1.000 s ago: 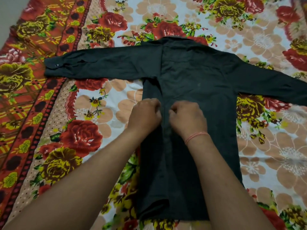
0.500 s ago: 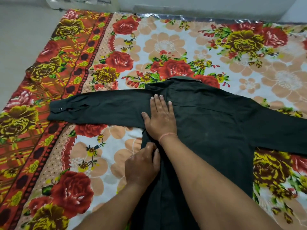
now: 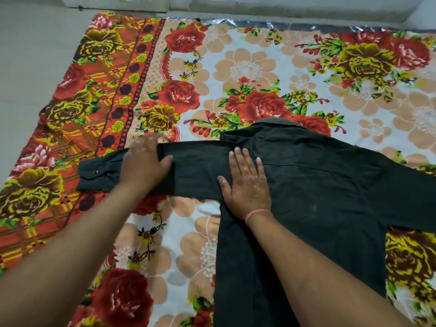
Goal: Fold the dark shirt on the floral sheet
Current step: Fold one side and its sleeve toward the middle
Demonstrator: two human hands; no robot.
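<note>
The dark shirt [image 3: 318, 185] lies flat on the floral sheet [image 3: 247, 67], collar [image 3: 278, 122] away from me. Its left side is folded in along the body. The left sleeve [image 3: 193, 171] stretches out to the left, ending in a buttoned cuff [image 3: 94, 173]. My right hand [image 3: 247, 185] presses flat on the shoulder where that sleeve joins, fingers spread. Across the middle of the sleeve lies my left hand [image 3: 144, 166], blurred, its fingers reaching over the far edge and the thumb pointing right. The right sleeve [image 3: 412, 197] runs off the right edge of the view.
The sheet covers most of the floor, with a red and orange border [image 3: 77, 109] on the left. Bare pale floor [image 3: 28, 67] lies beyond that border. A wall base [image 3: 283, 5] runs along the far edge.
My left hand moved from the shirt's folded side edge up and left onto the left sleeve. My right hand stayed pressed on the shoulder. The view tilted further up.
</note>
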